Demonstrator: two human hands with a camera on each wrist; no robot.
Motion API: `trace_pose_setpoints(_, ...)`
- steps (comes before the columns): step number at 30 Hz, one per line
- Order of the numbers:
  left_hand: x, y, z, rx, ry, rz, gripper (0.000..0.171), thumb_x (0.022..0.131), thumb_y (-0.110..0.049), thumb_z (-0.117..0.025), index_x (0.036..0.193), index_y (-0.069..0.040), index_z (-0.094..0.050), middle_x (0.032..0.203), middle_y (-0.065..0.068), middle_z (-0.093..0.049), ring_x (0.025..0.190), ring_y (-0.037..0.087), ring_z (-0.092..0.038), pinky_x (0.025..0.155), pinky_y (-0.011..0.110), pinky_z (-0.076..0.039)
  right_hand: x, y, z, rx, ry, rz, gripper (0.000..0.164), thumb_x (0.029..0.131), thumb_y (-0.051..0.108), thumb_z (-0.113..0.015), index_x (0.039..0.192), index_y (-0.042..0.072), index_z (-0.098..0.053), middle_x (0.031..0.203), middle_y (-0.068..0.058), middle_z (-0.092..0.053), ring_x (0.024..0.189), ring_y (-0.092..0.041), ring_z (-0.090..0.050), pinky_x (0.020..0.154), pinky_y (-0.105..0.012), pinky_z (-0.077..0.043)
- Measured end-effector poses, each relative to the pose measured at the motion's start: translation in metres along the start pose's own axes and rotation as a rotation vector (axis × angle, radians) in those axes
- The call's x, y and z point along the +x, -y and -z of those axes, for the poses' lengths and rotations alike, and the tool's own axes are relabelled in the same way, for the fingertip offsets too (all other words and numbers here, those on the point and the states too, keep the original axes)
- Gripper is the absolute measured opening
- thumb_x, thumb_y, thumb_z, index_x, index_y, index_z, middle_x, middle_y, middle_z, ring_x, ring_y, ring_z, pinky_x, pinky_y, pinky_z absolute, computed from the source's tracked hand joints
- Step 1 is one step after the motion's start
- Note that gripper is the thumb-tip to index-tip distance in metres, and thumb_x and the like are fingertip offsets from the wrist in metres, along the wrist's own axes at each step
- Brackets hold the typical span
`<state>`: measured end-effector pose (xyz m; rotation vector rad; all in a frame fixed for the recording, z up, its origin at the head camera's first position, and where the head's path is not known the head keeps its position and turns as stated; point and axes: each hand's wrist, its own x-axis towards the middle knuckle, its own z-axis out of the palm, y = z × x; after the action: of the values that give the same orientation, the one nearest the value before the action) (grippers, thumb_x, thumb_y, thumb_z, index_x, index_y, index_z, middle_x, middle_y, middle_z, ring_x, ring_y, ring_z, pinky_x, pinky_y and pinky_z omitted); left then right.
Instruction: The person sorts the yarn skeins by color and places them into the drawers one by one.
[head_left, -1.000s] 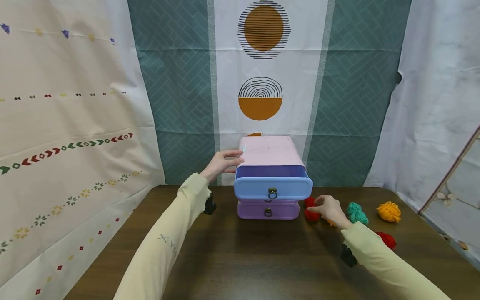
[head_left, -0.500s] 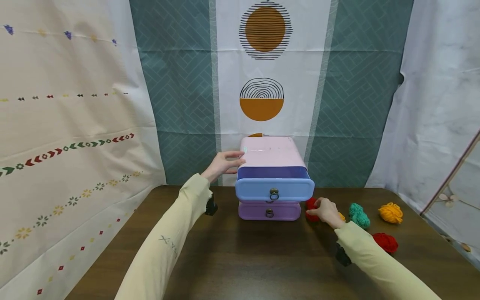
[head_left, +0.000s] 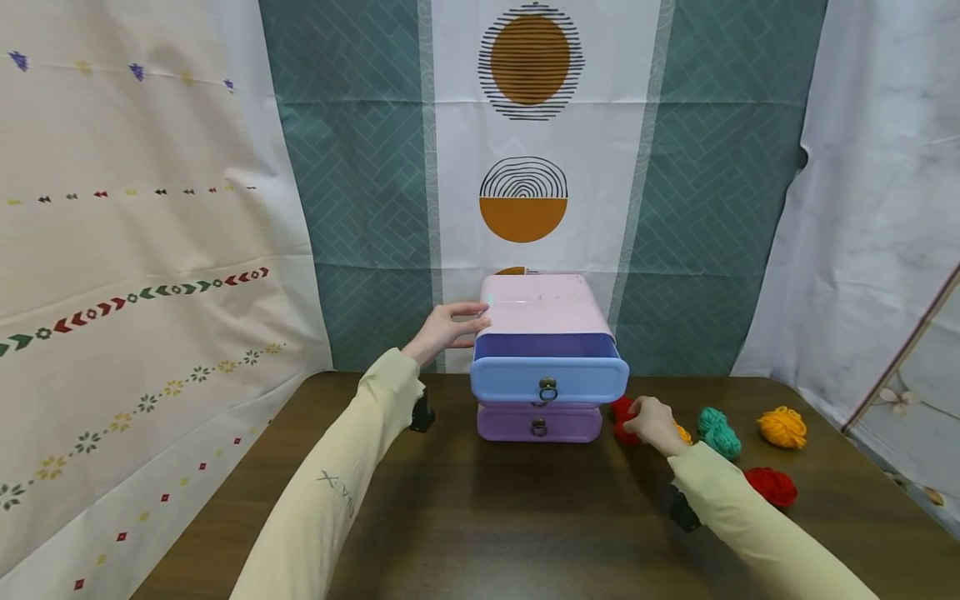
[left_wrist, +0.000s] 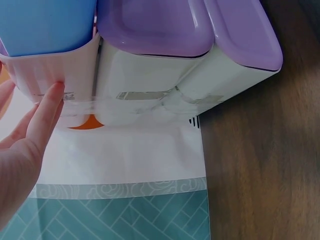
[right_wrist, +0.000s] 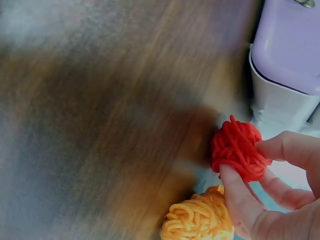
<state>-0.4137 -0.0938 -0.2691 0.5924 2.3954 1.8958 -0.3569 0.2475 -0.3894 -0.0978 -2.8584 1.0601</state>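
Observation:
A small drawer unit [head_left: 543,304] with a pink top stands at the back of the table. Its top blue drawer [head_left: 513,380] is pulled out, and a purple drawer [head_left: 502,423] below sits in place. My left hand [head_left: 444,330] rests against the unit's upper left side. In the left wrist view an extended finger [left_wrist: 46,112] touches the pink wall. Right of the unit, my right hand [head_left: 656,425] pinches a red yarn ball [right_wrist: 239,149] between thumb and fingers. An orange yarn ball [right_wrist: 199,218] lies close beside that hand, partly covered in the head view.
Farther right on the brown table [head_left: 480,521] lie a teal yarn ball [head_left: 718,434], a yellow yarn ball [head_left: 782,427] and another red yarn ball [head_left: 772,487]. Patterned cloth [head_left: 375,167] hangs behind and along both sides.
Over the first half second my right hand shifts slightly left, onto the red yarn ball; since then it has hardly moved. My left hand stays on the drawer unit.

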Motion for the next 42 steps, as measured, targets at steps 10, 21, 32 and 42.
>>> trace_pose_setpoints(10, 0.0, 0.001, 0.0, 0.002, 0.005, -0.007, 0.043, 0.082, -0.02, -0.069, 0.121, -0.006, -0.057, 0.122, 0.009, -0.052, 0.102, 0.024, -0.054, 0.083, 0.048, -0.044, -0.005, -0.001, 0.014, 0.152, 0.005, -0.025, 0.02, 0.074, -0.004, -0.063, 0.091, -0.013, -0.059, 0.079, -0.018, -0.059, 0.06, -0.026, -0.055, 0.056, -0.033, -0.053)
trace_pose_setpoints(21, -0.001, -0.001, -0.001, 0.004, -0.008, 0.012, 0.043, 0.082, -0.02, -0.07, 0.121, -0.007, -0.058, 0.121, 0.009, -0.052, 0.101, 0.022, -0.055, 0.082, 0.045, -0.046, -0.001, 0.001, 0.03, 0.255, 0.018, -0.045, 0.025, 0.08, -0.004, -0.059, 0.101, -0.016, -0.056, 0.092, -0.025, -0.057, 0.065, -0.03, -0.056, 0.065, -0.038, -0.053)
trace_pose_setpoints(32, 0.0, -0.001, -0.002, -0.002, -0.01, 0.02, 0.044, 0.082, -0.02, -0.07, 0.121, -0.007, -0.058, 0.12, 0.009, -0.053, 0.1, 0.022, -0.055, 0.08, 0.041, -0.048, 0.0, 0.005, 0.06, 0.413, 0.058, 0.015, 0.028, 0.083, -0.006, -0.056, 0.108, -0.019, -0.051, 0.104, -0.031, -0.051, 0.077, -0.028, -0.059, 0.075, -0.043, -0.049)
trace_pose_setpoints(42, 0.002, -0.001, -0.001, 0.021, -0.009, 0.014, 0.044, 0.082, -0.022, -0.07, 0.121, -0.007, -0.058, 0.121, 0.007, -0.053, 0.099, 0.021, -0.056, 0.073, 0.033, -0.051, 0.0, 0.014, 0.096, 0.348, 0.047, 0.117, 0.032, 0.086, 0.0, -0.055, 0.114, -0.016, -0.05, 0.11, -0.029, -0.051, 0.081, -0.026, -0.056, 0.073, -0.032, -0.051)
